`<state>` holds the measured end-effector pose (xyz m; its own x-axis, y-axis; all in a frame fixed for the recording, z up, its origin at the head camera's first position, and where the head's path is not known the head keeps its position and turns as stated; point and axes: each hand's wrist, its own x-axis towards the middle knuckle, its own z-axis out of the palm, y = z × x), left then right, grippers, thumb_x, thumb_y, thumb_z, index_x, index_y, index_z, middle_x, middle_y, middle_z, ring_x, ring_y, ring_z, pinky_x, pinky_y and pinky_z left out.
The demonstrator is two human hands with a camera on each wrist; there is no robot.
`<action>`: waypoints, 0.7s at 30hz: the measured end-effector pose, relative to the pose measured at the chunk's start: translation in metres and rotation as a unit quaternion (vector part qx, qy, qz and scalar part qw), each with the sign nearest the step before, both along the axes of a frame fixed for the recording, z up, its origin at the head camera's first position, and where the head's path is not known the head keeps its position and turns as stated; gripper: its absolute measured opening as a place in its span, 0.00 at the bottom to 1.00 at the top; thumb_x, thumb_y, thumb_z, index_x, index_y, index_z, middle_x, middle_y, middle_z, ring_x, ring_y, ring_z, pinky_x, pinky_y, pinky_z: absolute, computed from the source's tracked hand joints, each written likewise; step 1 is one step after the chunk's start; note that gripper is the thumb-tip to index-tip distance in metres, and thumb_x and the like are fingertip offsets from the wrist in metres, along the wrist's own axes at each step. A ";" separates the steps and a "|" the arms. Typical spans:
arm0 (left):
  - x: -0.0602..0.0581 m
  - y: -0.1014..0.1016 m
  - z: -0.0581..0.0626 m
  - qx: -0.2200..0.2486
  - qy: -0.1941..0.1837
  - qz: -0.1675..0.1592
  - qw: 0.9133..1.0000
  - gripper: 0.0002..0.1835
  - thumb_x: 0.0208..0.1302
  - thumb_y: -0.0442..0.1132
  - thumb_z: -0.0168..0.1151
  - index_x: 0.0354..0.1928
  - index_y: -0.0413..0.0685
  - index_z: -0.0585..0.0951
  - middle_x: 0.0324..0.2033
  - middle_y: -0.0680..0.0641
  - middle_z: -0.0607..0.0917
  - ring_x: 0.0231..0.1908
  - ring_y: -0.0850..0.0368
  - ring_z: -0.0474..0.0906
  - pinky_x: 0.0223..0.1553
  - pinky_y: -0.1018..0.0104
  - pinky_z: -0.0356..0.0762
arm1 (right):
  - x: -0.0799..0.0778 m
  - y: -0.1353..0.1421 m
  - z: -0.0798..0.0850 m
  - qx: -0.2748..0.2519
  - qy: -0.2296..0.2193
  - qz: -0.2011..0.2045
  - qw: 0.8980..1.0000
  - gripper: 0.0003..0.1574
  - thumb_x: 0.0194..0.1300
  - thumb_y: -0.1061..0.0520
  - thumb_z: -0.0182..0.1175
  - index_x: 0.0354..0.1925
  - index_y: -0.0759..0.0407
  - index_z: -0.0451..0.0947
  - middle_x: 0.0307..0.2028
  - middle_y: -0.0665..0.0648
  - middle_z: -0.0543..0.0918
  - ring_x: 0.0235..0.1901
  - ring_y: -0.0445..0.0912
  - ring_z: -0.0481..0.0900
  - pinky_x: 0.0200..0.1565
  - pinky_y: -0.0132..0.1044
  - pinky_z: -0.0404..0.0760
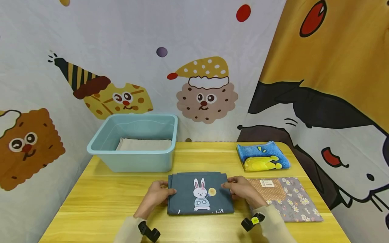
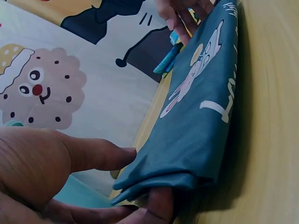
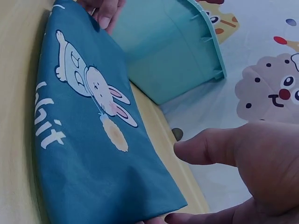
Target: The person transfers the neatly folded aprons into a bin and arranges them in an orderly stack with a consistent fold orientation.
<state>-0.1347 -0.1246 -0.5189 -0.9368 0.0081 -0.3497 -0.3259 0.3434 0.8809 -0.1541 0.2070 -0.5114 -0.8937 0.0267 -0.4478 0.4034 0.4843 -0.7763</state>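
A folded dark teal cloth (image 1: 182, 195) with a printed white rabbit and lettering lies in front of me on the table. My left hand (image 1: 158, 194) holds its left edge, with fingertips tucked under the layered folds and the thumb at the top; in the left wrist view that thumb (image 2: 105, 154) is right by the cloth's corner. At the opposite edge is my right hand (image 1: 243, 189). Its fingertips reach beneath the cloth's corner, while in the right wrist view the thumb (image 3: 205, 147) stands apart above the fabric.
A light blue plastic tub (image 1: 139, 162) at the back left contains a folded beige cloth (image 1: 144, 144). On the right lie a blue and yellow folded piece (image 1: 262, 158) and a grey floral folded cloth (image 1: 299, 202) with a brown dotted patch. A printed curtain (image 1: 121, 30) hangs behind the table.
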 end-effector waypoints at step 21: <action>-0.003 -0.010 -0.011 0.123 0.019 -0.074 0.989 0.31 0.65 0.26 0.64 0.67 0.26 0.63 0.44 0.30 0.87 0.37 0.47 0.88 0.37 0.55 0.88 | -0.004 0.012 -0.017 -0.150 -0.019 0.071 0.986 0.41 0.64 0.63 0.65 0.70 0.75 0.62 0.40 0.61 0.84 0.37 0.47 0.85 0.42 0.46 0.88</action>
